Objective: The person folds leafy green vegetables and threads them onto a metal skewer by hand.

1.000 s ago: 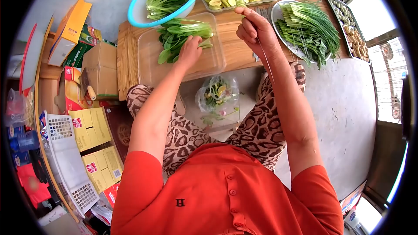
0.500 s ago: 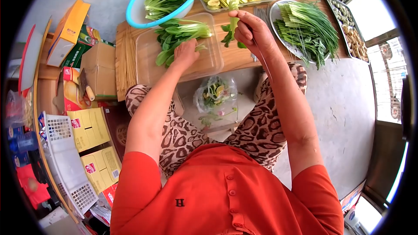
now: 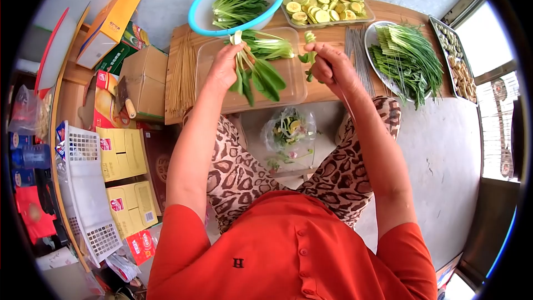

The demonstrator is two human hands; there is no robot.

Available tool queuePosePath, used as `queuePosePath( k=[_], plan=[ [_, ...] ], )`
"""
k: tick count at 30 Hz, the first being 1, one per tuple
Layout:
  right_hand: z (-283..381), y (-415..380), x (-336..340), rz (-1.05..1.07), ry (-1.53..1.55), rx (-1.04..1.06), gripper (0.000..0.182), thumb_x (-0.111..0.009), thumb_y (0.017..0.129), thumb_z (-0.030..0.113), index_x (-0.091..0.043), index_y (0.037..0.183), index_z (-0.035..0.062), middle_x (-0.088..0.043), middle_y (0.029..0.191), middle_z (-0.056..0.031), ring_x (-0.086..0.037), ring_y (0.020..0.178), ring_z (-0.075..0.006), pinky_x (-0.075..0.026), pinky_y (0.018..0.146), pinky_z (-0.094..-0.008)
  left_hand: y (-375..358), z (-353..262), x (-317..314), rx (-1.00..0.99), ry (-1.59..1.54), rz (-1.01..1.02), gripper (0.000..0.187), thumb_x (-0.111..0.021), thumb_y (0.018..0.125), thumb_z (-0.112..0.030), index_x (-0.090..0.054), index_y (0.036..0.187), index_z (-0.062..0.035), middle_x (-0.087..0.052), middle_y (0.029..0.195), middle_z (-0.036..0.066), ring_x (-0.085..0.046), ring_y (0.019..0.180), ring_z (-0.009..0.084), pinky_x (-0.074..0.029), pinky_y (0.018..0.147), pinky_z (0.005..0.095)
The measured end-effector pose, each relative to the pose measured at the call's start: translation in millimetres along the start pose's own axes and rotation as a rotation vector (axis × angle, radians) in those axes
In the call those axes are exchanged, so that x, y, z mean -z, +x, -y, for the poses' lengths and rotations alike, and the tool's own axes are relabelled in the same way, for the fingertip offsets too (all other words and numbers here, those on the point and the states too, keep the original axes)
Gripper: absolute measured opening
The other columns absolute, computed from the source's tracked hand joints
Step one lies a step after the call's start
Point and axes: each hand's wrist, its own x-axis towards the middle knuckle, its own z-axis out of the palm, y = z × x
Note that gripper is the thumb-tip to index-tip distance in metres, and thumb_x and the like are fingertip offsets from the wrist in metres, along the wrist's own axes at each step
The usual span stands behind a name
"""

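In the head view, we see the left hand (image 3: 226, 65) with fingers closed on the pale base of a bok choy sprig (image 3: 266, 78), its leaves drooping over the clear plastic tray (image 3: 298, 78). The right hand (image 3: 335, 69) has its fingers curled shut around a thin skewer (image 3: 350, 108), folded greens (image 3: 308, 58) just beyond them. We judge the sprig light, its leaves limp and easily torn, its base crisper, so we favour gripping there, gently.

The table (image 3: 319, 90) is smooth wood, the tray (image 3: 293, 72) clear plastic, the skewers (image 3: 358, 50) metal, the held leaves (image 3: 269, 79) glossy.
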Motion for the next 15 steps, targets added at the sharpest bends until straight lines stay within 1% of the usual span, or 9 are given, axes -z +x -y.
queuePosePath(
  k=[1, 2, 3, 5, 6, 9, 10, 14, 15],
  plan=[
    [-4.7, -0.5, -5.0, -0.005, -0.007, -0.022, 0.023, -0.045, 0.097, 0.02, -0.06, 0.102, 0.0035, -0.036, 0.048, 0.0044, -0.029, 0.043, -0.0059, -0.024, 0.044, -0.0218, -1.3, 4.8, 1.7, 0.002, -0.081, -0.001, 0.016, -0.062, 0.087, -0.012, -0.06, 0.101, -0.0044, -0.062, 0.085, 0.006, -0.061, 0.07, 0.0175, -0.053, 0.065, 0.033],
    [-8.3, -0.9, -8.6, -0.002, -0.018, -0.071, 0.023, -0.046, 0.097, 0.02, -0.06, 0.102, 0.0029, -0.037, 0.048, 0.0041, -0.03, 0.043, -0.0059, -0.024, 0.043, -0.0219, -1.1, 7.5, 4.1, 0.005, -0.087, -0.001, 0.016, -0.062, 0.087, -0.011, -0.06, 0.102, -0.0056, -0.062, 0.088, 0.007, -0.057, 0.066, 0.0155, -0.051, 0.062, 0.0316],
    [-11.6, -1.3, -12.0, -0.001, -0.024, -0.074, 0.023, -0.046, 0.097, 0.02, -0.06, 0.102, 0.0029, -0.037, 0.048, 0.0041, -0.03, 0.043, -0.0059, -0.024, 0.043, -0.0219, 0.3, 9.3, 6.0, 0.003, -0.093, -0.001, 0.016, -0.062, 0.087, -0.011, -0.06, 0.102, -0.0056, -0.062, 0.088, 0.007, -0.057, 0.066, 0.0155, -0.051, 0.062, 0.0316],
    [-16.7, -0.5, -18.7, 0.033, -0.088, -0.145, 0.023, -0.046, 0.096, 0.02, -0.06, 0.102, 0.0021, -0.038, 0.048, 0.004, -0.03, 0.043, -0.0058, -0.024, 0.043, -0.0221, 1.1, 8.7, 2.3, -0.015, -0.093, 0.007, 0.013, -0.061, 0.087, -0.009, -0.058, 0.099, -0.0055, -0.061, 0.084, 0.006, -0.055, 0.061, 0.015, -0.047, 0.054, 0.0293],
    [-18.7, 0.0, -21.8, 0.029, -0.109, -0.15, 0.023, -0.046, 0.095, 0.019, -0.06, 0.101, 0.0014, -0.038, 0.048, 0.0041, -0.03, 0.042, -0.0056, -0.023, 0.042, -0.0217, 0.6, 10.7, -0.4, -0.037, -0.104, -0.002, 0.014, -0.061, 0.087, -0.01, -0.057, 0.099, -0.0053, -0.063, 0.088, 0.007, -0.054, 0.059, 0.0132, -0.045, 0.052, 0.0275],
    [-26.4, 4.7, -24.0, 0.037, -0.149, -0.194, 0.023, -0.047, 0.095, 0.019, -0.061, 0.1, 0.0009, -0.037, 0.047, 0.0041, -0.029, 0.041, -0.0055, -0.022, 0.04, -0.0211, -1.6, 9.2, -3.9, -0.017, -0.114, -0.017, 0.015, -0.061, 0.087, -0.011, -0.057, 0.1, -0.0051, -0.064, 0.094, 0.01, -0.053, 0.058, 0.0119, -0.043, 0.051, 0.026],
    [-29.7, 6.9, -23.6, 0.032, -0.167, -0.196, 0.023, -0.048, 0.095, 0.018, -0.062, 0.1, 0.001, -0.038, 0.046, 0.0038, -0.029, 0.039, -0.0054, -0.021, 0.038, -0.0211, 0.3, 10.7, -1.5, -0.025, -0.112, 0.013, 0.021, -0.061, 0.088, -0.014, -0.058, 0.105, -0.0037, -0.064, 0.096, 0.01, -0.052, 0.062, 0.011, -0.043, 0.055, 0.0255],
    [-36.2, 11.6, -24.2, 0.043, -0.176, -0.213, 0.022, -0.048, 0.094, 0.018, -0.062, 0.099, 0.0012, -0.039, 0.046, 0.0035, -0.029, 0.038, -0.0055, -0.021, 0.037, -0.0214, 6.4, 14.5, -1.6, -0.075, -0.023, 0.008, 0.021, -0.062, 0.088, -0.016, -0.058, 0.106, -0.0047, -0.065, 0.095, 0.009, -0.051, 0.061, 0.0105, -0.043, 0.055, 0.0246],
    [-36.9, 12.3, -24.2, 0.048, -0.167, -0.211, 0.022, -0.048, 0.094, 0.017, -0.062, 0.099, 0.0013, -0.039, 0.046, 0.0035, -0.029, 0.038, -0.0054, -0.021, 0.037, -0.0214, 6.4, 14.9, -2.7, -0.076, -0.006, -0.009, 0.021, -0.062, 0.088, -0.017, -0.058, 0.105, -0.0054, -0.065, 0.094, 0.008, -0.053, 0.063, 0.0107, -0.043, 0.056, 0.0243]
  ],
)
